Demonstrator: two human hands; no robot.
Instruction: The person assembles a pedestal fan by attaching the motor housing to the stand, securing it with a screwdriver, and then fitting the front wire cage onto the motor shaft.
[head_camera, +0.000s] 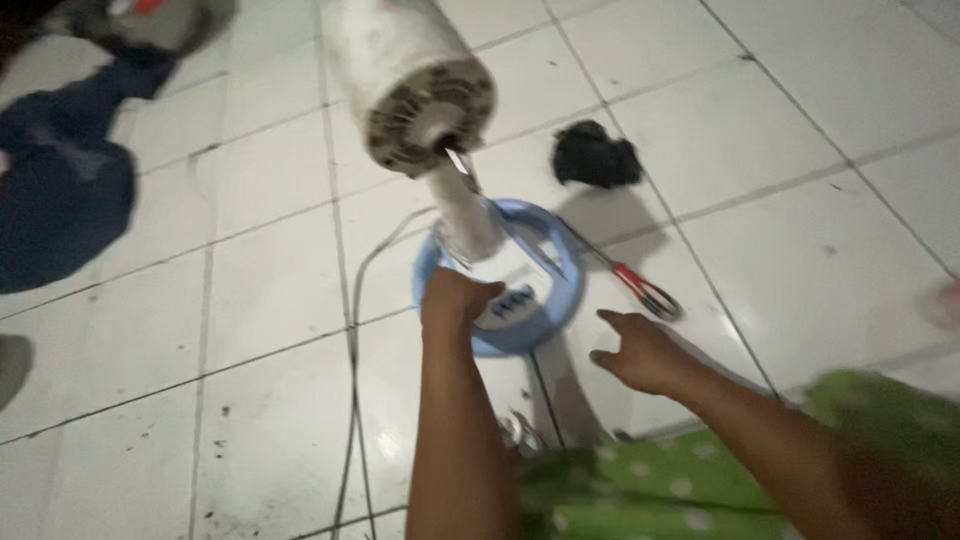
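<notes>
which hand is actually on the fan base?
The left hand rests on the round blue fan base; the right hand points above the tiled floor, touching nothing.

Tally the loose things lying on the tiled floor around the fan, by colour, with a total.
Black: 1, a crumpled cloth
Red-handled: 1, a pair of pliers
Dark blue: 1, a heap of fabric
Grey: 1, the cord trailing from the fan
Total: 4

The left hand rests on the fan's blue base; the right hand points toward the pliers.
</notes>
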